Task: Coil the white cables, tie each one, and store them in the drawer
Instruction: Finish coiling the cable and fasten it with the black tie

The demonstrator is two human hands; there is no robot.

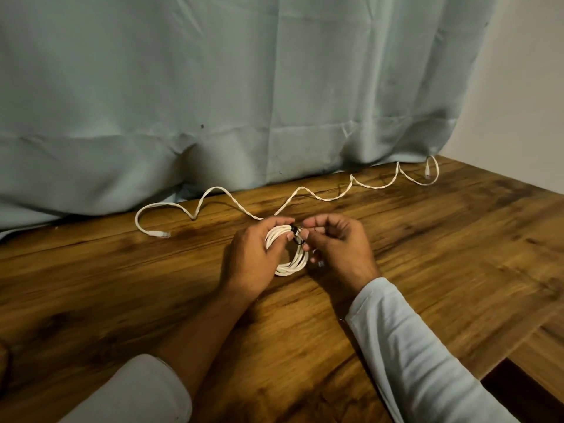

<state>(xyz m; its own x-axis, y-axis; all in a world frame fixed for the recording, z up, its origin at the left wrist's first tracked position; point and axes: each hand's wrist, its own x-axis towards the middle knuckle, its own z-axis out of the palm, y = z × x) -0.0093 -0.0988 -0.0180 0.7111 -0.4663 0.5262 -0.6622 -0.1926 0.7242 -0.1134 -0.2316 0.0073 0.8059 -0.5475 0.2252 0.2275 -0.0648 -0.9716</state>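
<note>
A coiled white cable (293, 261) rests on the wooden table (122, 285) at the middle, held between both hands. My left hand (253, 257) grips the coil's left side. My right hand (338, 248) pinches a thin black tie (296, 234) wrapped around the coil's top. A plug end of the coil peeks out under my right hand. A second white cable (305, 192) lies loose in wavy bends along the back of the table, with one plug at its left end (160, 234) and one at the far right (427, 172).
A pale blue curtain (244, 102) hangs behind the table and drapes onto its back edge. A white wall (525, 87) stands at the right. The table's front right corner drops to a dark gap (518, 389).
</note>
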